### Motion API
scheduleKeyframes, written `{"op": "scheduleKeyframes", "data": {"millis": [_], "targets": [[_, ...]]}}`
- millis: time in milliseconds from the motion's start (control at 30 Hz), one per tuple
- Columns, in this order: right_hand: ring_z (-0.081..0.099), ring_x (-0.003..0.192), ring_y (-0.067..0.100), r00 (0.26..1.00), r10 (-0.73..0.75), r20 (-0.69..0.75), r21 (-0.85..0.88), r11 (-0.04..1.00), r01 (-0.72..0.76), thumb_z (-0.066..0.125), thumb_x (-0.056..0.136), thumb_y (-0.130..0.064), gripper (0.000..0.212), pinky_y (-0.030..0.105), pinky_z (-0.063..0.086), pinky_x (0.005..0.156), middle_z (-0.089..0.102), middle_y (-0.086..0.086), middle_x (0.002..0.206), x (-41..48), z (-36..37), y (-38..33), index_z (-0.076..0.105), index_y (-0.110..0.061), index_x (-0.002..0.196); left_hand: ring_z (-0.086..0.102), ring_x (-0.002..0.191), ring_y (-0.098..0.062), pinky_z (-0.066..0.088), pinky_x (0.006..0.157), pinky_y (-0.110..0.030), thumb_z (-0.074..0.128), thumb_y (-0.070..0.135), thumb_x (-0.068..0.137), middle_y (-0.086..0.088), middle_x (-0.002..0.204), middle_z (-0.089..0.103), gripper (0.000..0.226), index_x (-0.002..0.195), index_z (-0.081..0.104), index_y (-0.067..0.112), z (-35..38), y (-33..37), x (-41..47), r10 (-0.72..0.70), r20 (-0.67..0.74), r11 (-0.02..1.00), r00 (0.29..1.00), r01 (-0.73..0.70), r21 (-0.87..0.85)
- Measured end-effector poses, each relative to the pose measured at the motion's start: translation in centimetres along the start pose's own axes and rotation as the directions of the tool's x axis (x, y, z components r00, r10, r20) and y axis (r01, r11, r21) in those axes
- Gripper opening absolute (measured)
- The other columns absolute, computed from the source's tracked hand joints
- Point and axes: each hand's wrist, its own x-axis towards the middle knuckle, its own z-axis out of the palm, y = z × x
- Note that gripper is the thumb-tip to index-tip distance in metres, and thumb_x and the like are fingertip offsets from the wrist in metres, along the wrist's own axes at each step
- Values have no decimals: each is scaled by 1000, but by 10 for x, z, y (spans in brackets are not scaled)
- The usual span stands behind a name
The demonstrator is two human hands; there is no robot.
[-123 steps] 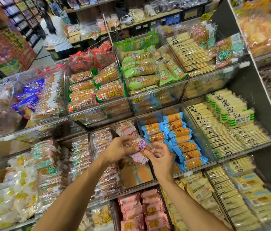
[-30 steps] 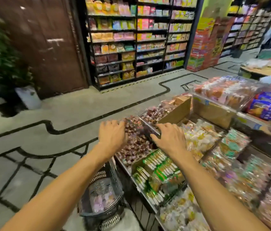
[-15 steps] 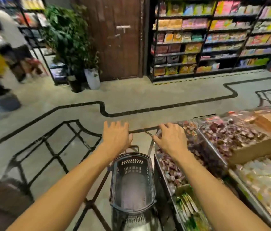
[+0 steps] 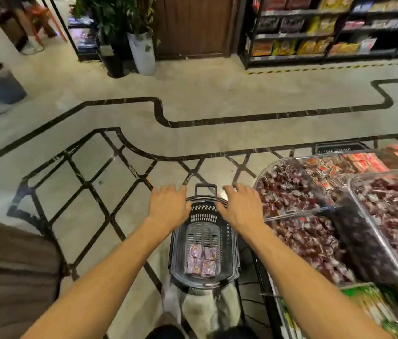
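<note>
The floor (image 4: 217, 99) is pale polished stone, inlaid with black lines that curve across the aisle and form a lattice nearer the person. At the far side stand a brown wooden door (image 4: 193, 25), dark shelves (image 4: 327, 33) stocked with bright snack bags, and a leafy plant in a tall white pot (image 4: 141, 52). On the right, clear plastic bins (image 4: 288, 189) hold heaps of dark red wrapped sweets.

A dark grey basket (image 4: 176, 250) sits low between the person's forearms, just beside the bins. Its handle (image 4: 205, 186) stands up at the far end. A few purple packets (image 4: 201, 261) lie together on its bottom.

Both bare arms stretch forward and down. The left hand (image 4: 168, 209) is palm-down over the basket's far left rim, and the right hand (image 4: 242, 209) is palm-down over the far right rim, with the handle between them. On both hands the fingers (image 4: 166, 190) are spread and nearly straight, gripping nothing. Whether the palms touch the rim cannot be told.
</note>
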Motion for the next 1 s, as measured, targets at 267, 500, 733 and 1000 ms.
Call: {"op": "scheduleKeyframes", "data": {"millis": [267,500,733,1000], "targets": [[61,117,34,966,154,207,-23,988,-152,58,94,-59,55,46,48,99,67,9,124,46,129,-3,64,-21,133,58,123,-33,41,105,-45,43,49,104,-10,137,60,52,147,46,20,111,-18,81,146,186,988,972,-154,29],[62,110,35,889,217,403,-24,974,-227,59,95,-56,50,46,49,93,66,9,119,77,260,16,62,-20,131,55,126,-34,40,106,-45,44,44,105,-12,137,58,49,147,47,19,245,-5,124,149,389,985,909,-173,27],[56,122,34,772,324,546,23,916,-401,54,99,-58,56,45,46,99,61,10,131,93,417,47,56,-23,143,57,121,-36,45,101,-46,45,41,105,-16,133,60,50,148,44,13,414,22,160,131,495,985,859,-169,32],[53,128,33,647,396,652,-27,864,-502,61,100,-49,53,46,46,100,57,9,139,100,603,78,54,-23,145,54,123,-34,48,98,-44,64,25,98,-17,135,56,55,146,41,13,610,54,176,179,686,980,705,-187,-63]]}}
